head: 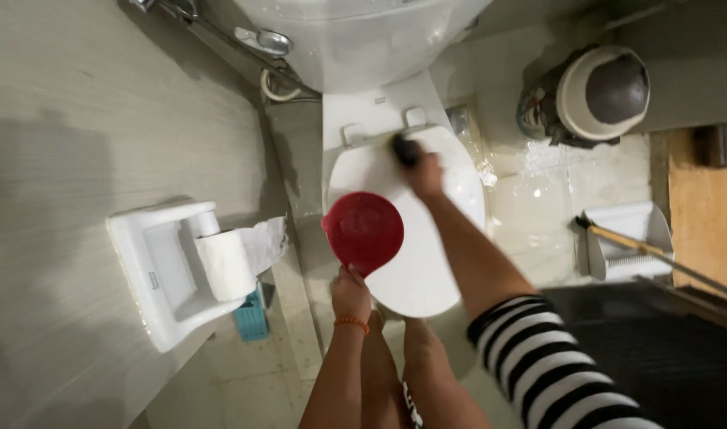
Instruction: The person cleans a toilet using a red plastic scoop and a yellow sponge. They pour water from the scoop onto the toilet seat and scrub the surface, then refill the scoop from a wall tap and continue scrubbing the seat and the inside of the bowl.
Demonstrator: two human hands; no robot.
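Two hands at work over one closed white toilet lid [415,270]. Left hand [350,295] wrapped around the handle of one red scoop [365,231], held above the lid's left edge. Right hand [424,172] clenched on one dark scrubber [405,149], pressed near the hinges. Elsewhere: one paper roll [226,263] in one wall holder [158,270], one bin [600,94], one dustpan [627,238].

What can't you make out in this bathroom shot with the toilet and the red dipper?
Head view only:
- The dark scrubbing tool on the toilet lid: blurred and partly wrapped by the right hand, so its kind is unclear.
- The toilet tank: cut off by the top edge.
- Whether the red dipper in the left hand holds water: not discernible.
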